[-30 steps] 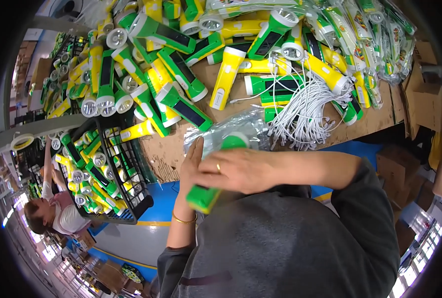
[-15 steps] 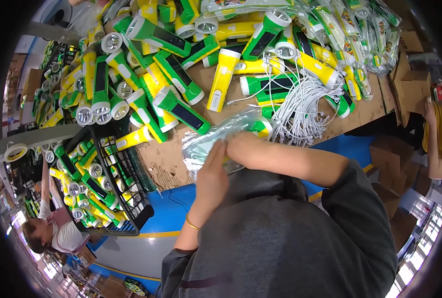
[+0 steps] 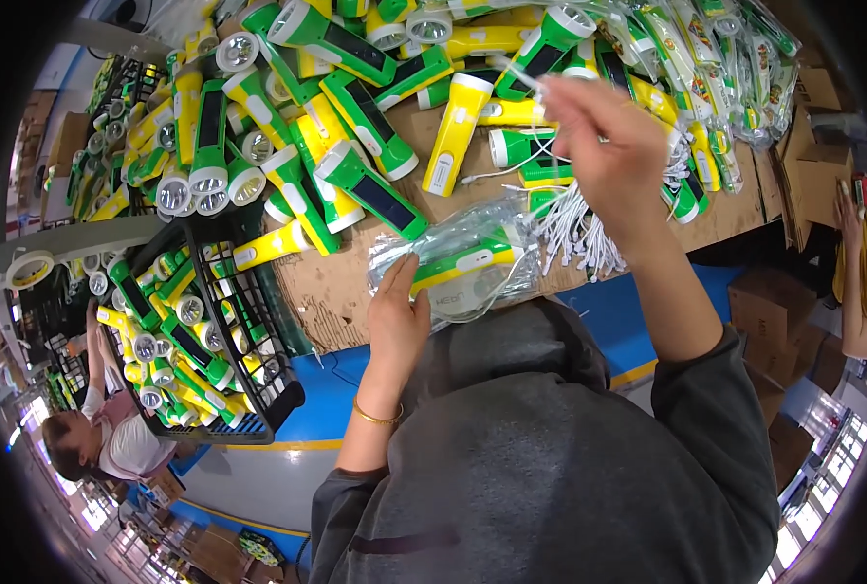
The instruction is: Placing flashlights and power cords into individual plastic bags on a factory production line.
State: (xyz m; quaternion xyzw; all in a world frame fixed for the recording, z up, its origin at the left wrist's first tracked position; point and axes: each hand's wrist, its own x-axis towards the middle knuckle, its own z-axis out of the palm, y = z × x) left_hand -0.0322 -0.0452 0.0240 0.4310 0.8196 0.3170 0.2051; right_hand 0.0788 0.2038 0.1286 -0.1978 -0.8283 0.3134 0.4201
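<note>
- Solar flashlight (image 3: 473,260), green and yellow: centre of frame, lying on its side, apparently inside a clear plastic bag (image 3: 401,250) at the workbench's (image 3: 331,302) near edge.
- Left hand (image 3: 400,316): fingers extended close together, laid on the bag's lower-left part; probably steadies bag and flashlight against sliding.
- Right hand (image 3: 610,146): raised, upper right of centre, thumb and fingertips pinching a blurred white cable (image 3: 524,75). Lift probably serves to keep that strand apart from the bundle.
- Cable bundle (image 3: 574,238): right of the bag, partly hidden by the right forearm; placement presumably for easy reach. One thin white loop crosses the bag; its link to the pinched strand cannot be told.
- Loose flashlights (image 3: 370,195): heaped upper left; more in a black basket (image 3: 279,404), lower left.
- Writing: faint grey lettering on the bag; coloured printing on bagged packs (image 3: 691,73), upper right; dark print on cartons (image 3: 769,316), right.
</note>
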